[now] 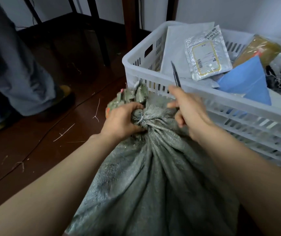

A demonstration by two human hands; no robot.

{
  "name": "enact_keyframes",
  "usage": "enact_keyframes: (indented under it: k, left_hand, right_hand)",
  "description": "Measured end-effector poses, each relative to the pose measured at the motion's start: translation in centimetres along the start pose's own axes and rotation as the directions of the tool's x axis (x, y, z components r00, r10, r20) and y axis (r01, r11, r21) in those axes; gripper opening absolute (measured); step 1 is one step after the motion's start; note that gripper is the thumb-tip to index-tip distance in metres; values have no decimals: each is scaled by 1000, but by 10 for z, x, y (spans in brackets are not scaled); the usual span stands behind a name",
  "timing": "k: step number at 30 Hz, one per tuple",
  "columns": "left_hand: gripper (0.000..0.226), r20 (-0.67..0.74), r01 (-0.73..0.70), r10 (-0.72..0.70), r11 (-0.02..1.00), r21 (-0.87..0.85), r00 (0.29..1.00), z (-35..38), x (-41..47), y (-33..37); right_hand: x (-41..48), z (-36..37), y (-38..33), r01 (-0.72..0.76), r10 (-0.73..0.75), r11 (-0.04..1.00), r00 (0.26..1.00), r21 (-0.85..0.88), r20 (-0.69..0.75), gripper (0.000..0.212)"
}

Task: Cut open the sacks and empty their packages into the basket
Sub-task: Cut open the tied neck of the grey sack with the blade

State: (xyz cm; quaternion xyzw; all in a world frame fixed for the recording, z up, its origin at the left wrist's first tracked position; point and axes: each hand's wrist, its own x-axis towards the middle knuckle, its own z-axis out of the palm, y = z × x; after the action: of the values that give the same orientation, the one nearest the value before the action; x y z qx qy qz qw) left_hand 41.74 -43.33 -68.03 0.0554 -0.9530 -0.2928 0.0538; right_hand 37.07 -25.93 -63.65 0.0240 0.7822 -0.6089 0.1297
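The left hand (pixel 122 119) grips the gathered neck of the grey sack (pixel 153 176), its white tie (pixel 141 119) uncut beside the fingers. The right hand (pixel 189 113) clutches a dark blade (pixel 176 75) pointing up, just right of the tie. Beyond that hand the basket (pixel 131 60) already holds packages (pixel 206 55); this sack is not yet opened or emptied

Dim, flat indoor light, cool cast; far white wall (pixel 238 11) brightest. Dark floor (pixel 34 150) swallows shadow far left. Sheen on clear-wrapped package (pixel 207 57). Right hand (pixel 189 109), blade (pixel 176 74) motion-blurred. Wide-angle stretch at near edges.
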Motion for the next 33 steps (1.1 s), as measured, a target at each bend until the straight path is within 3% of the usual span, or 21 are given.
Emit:
enact_keyframes:
  k: [2, 5, 7, 11, 14, 17, 19, 21, 23, 25, 27, 29, 33]
  left_hand:
    - [73, -66, -90, 94, 994, 57, 993, 3, 1, 3]
    - [74, -145, -138, 149, 987, 86, 978, 8, -1, 8]
    - [73, -182, -128, 141, 988, 85, 973, 11, -4, 9]
    - [61, -184, -73, 84, 995, 67, 979, 25, -14, 6]
    - [72, -75, 4, -8, 999, -48, 997, 34, -20, 6]
    - [84, 151, 78, -41, 965, -251, 988, 24, -14, 6]
    - [81, 278, 92, 28, 908, -410, 960, 12, -10, 1]
    - [68, 333, 54, 112, 891, -450, 936, 4, -11, -3]
    - [59, 359, -59, 174, 949, -308, 917, 1, -12, -6]
    - [54, 279, -232, 250, 968, -97, 927, 3, -11, -11]
    - [48, 164, -420, 403, 904, 83, 900, 10, -7, -15]
    - [38, 92, -504, 498, 828, 245, 863, 16, -4, -14]
    - [41, 56, -533, 532, 827, 180, 845, 17, -1, -8]
  right_hand:
    - [-1, 1, -10, 106, -105, 994, 990, 5, -99, 46]
    - [-4, 16, -8, 13, -25, 973, 998, 231, 50, 33]
    - [-4, 21, 7, -13, -15, 957, 996, 291, 93, 24]
    - [-6, 23, 44, 79, -73, 994, 994, -71, 81, 25]
    - [-6, 25, 60, 44, -33, 987, 997, -152, 70, 27]
    - [-2, 28, 60, 13, -4, 979, 999, -203, 44, 34]
    - [2, 30, 59, -19, 26, 991, 999, -134, 46, 34]
    - [4, 31, 58, -48, 52, 996, 997, -75, 64, 32]
    - [7, 31, 58, -72, 75, 997, 994, -36, 74, 31]
    - [10, 31, 59, -99, 99, 995, 993, 4, 67, 31]
    - [13, 30, 59, -118, 116, 992, 992, 45, 45, 29]
    - [15, 28, 58, -135, 131, 986, 990, 103, 48, 27]
    - [8, 26, 54, -118, 108, 983, 991, 140, 74, 24]
